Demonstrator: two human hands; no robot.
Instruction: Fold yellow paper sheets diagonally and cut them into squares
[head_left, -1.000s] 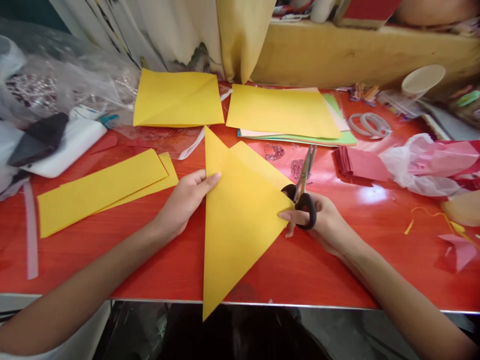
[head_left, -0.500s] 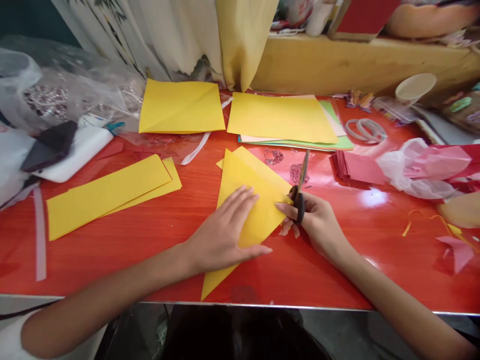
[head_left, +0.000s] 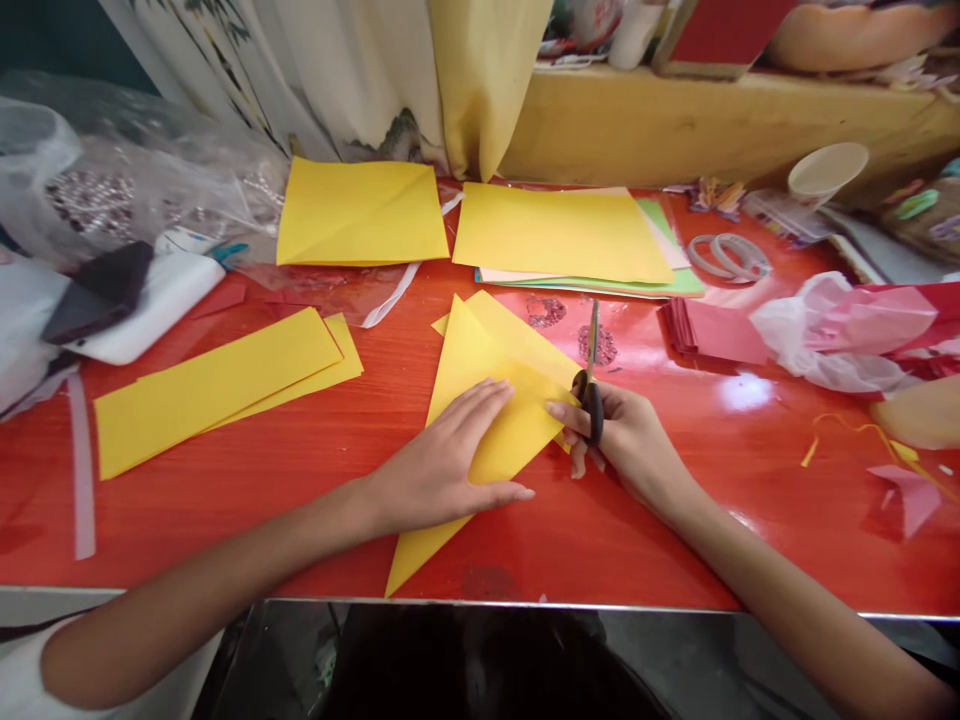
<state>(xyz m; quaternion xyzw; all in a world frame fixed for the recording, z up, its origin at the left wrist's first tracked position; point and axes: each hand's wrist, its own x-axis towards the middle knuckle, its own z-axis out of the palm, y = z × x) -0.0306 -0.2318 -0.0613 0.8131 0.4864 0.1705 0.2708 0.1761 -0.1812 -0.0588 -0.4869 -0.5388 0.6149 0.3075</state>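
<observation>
A sheet of yellow paper (head_left: pixel 517 430), folded over diagonally, lies near the table's front edge. My left hand (head_left: pixel 450 455) rests flat on it, fingers stretched out and thumb spread toward the right. My right hand (head_left: pixel 622 425) has black-handled scissors (head_left: pixel 592 400) hooked in it, blades pointing away from me. With thumb and fingers it also pinches the right corner of the folded sheet. Part of a lower layer shows beneath that corner. The palm side of my left hand is hidden.
Yellow paper strips (head_left: pixel 217 390) lie to the left. Behind are a yellow sheet (head_left: pixel 364 215) and a stack of coloured paper (head_left: pixel 562 235). Tape rolls (head_left: pixel 729 258), folded pink paper (head_left: pixel 712 330) and a plastic bag (head_left: pixel 832 335) are at right; a dark phone-like object (head_left: pixel 101 290) is at left.
The fold's upper layer has shifted slightly left and down at its lower tip, uncovering some lower layer at the right corner. The scissors have turned more upright and moved a little left with my right hand.
</observation>
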